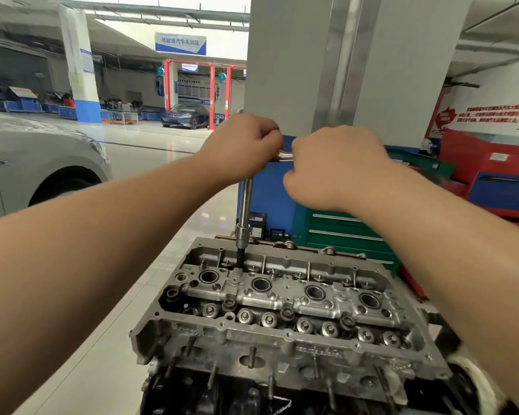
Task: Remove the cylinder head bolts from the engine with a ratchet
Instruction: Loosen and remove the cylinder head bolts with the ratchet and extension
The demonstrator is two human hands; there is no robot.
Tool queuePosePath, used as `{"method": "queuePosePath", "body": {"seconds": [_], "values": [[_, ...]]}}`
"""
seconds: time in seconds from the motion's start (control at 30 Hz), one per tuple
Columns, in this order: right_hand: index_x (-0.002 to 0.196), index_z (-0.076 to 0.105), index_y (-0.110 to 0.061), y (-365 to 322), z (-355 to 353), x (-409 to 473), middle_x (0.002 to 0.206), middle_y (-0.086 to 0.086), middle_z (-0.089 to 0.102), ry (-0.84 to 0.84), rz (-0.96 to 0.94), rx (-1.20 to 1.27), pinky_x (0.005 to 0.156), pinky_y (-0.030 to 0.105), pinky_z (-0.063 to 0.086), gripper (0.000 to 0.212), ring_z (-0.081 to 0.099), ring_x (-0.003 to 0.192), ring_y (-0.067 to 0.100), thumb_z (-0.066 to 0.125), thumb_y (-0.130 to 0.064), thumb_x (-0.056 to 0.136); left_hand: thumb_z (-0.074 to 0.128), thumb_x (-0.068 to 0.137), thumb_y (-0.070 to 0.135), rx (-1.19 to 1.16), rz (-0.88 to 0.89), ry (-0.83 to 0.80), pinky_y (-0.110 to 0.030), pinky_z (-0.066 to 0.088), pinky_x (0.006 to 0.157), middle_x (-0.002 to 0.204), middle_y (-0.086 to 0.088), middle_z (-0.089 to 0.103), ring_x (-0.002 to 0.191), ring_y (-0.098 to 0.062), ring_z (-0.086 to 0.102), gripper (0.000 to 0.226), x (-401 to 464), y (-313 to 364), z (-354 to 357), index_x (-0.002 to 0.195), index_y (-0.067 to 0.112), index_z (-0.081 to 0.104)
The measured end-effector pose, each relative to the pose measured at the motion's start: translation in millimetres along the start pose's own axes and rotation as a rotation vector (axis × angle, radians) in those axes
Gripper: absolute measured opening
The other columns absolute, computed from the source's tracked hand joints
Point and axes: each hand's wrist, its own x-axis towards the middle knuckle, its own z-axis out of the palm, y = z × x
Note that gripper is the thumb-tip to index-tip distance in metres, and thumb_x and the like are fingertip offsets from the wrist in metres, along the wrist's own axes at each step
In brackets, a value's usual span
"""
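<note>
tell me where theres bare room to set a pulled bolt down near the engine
Bare patches: the pale floor left of the cylinder head, between it and the grey car. On the head, only the flat rim along its near edge looks free. Crowded: the head's top, full of valve springs and plug wells, and the far left corner, where the extension stands under the left hand and right hand.
</note>
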Motion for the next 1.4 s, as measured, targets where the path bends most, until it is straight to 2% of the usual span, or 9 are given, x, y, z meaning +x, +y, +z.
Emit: {"method": "queuePosePath", "body": {"seconds": [0.1, 0.2, 0.3, 0.5, 0.8, 1.07, 1.2, 1.3, 1.4], "values": [[0.101, 0.051, -0.027, 16, 20, 20, 0.096, -0.001, 0.061, -0.175, -0.024, 0.137, 0.074, 0.037, 0.043, 0.008, 0.058, 0.085, 0.025, 0.047, -0.031, 0.095, 0.04, 0.106, 0.041, 0.432, -0.016, 0.08, -0.035, 0.032, 0.052, 0.062, -0.012, 0.051, 0.066, -0.035, 0.054, 0.053, -6, 16, 1, 0.062, 0.013, 0.05], [0.105, 0.044, -0.031, 8, 28, 34, 0.112, 0.0, 0.06, -0.2, -0.037, 0.304, 0.088, 0.043, 0.039, 0.007, 0.056, 0.107, 0.031, 0.047, -0.029, 0.098, 0.036, 0.108, 0.034, 0.749, -0.048, 0.164, -0.031, 0.027, 0.055, 0.064, -0.004, 0.034, 0.072, -0.03, 0.048, 0.048, -10, 32, 13, 0.063, 0.018, 0.037], [0.097, 0.05, -0.021, -5, 25, 38, 0.1, 0.005, 0.064, -0.165, -0.009, 0.185, 0.071, 0.036, 0.037, 0.004, 0.053, 0.081, 0.028, 0.049, -0.018, 0.094, 0.039, 0.105, 0.028, 0.652, -0.081, 0.175, -0.031, 0.027, 0.056, 0.062, -0.003, 0.038, 0.07, -0.03, 0.049, 0.043, -7, 22, 11, 0.064, 0.018, 0.042], [0.068, 0.037, -0.022, -22, -3, 9, 0.068, -0.001, 0.039, 0.038, 0.034, -0.205, 0.05, 0.03, 0.019, 0.024, 0.031, 0.054, 0.018, 0.045, -0.02, 0.091, 0.046, 0.107, 0.022, -0.101, 0.024, -0.021, -0.041, 0.05, 0.062, 0.068, -0.018, 0.065, 0.061, -0.029, 0.061, 0.043, -12, -3, -10, 0.077, -0.004, 0.064], [0.069, 0.038, -0.026, -11, 37, 40, 0.067, -0.005, 0.042, -0.074, 0.026, 0.306, 0.071, 0.035, 0.035, 0.03, 0.051, 0.078, 0.029, 0.05, -0.008, 0.09, 0.038, 0.106, 0.031, 0.672, -0.115, 0.208, -0.031, 0.026, 0.058, 0.062, -0.003, 0.032, 0.074, -0.03, 0.048, 0.04, -10, 29, 18, 0.067, 0.02, 0.042], [0.068, 0.035, -0.023, -20, 6, 15, 0.068, 0.0, 0.039, -0.001, 0.068, -0.197, 0.049, 0.03, 0.021, 0.025, 0.032, 0.054, 0.019, 0.047, -0.019, 0.09, 0.052, 0.105, 0.021, -0.215, -0.007, 0.052, -0.038, 0.054, 0.055, 0.072, -0.03, 0.061, 0.055, -0.025, 0.058, 0.043, -15, 1, -1, 0.077, -0.01, 0.062], [0.068, 0.038, -0.023, -12, 22, 31, 0.068, -0.002, 0.04, 0.01, 0.058, 0.03, 0.057, 0.031, 0.03, 0.029, 0.039, 0.058, 0.021, 0.051, -0.021, 0.093, 0.043, 0.105, 0.03, 0.209, -0.044, 0.118, -0.039, 0.037, 0.054, 0.062, -0.016, 0.051, 0.066, -0.039, 0.053, 0.048, -15, 9, 0, 0.062, 0.011, 0.053], [0.074, 0.039, -0.021, -16, 34, 48, 0.081, -0.001, 0.045, -0.019, -0.049, 0.256, 0.077, 0.038, 0.034, 0.021, 0.056, 0.09, 0.033, 0.049, -0.014, 0.091, 0.034, 0.107, 0.031, 0.608, -0.125, 0.192, -0.031, 0.025, 0.054, 0.065, -0.006, 0.037, 0.071, -0.032, 0.048, 0.045, -17, 23, 8, 0.064, 0.017, 0.037], [0.078, 0.044, -0.027, -20, 40, 51, 0.085, 0.0, 0.051, -0.02, -0.029, 0.308, 0.075, 0.037, 0.035, 0.022, 0.059, 0.091, 0.034, 0.048, -0.008, 0.089, 0.036, 0.106, 0.029, 0.613, -0.142, 0.198, -0.034, 0.033, 0.063, 0.07, -0.008, 0.041, 0.075, -0.032, 0.049, 0.04, -9, 20, 11, 0.07, 0.014, 0.041]]}}
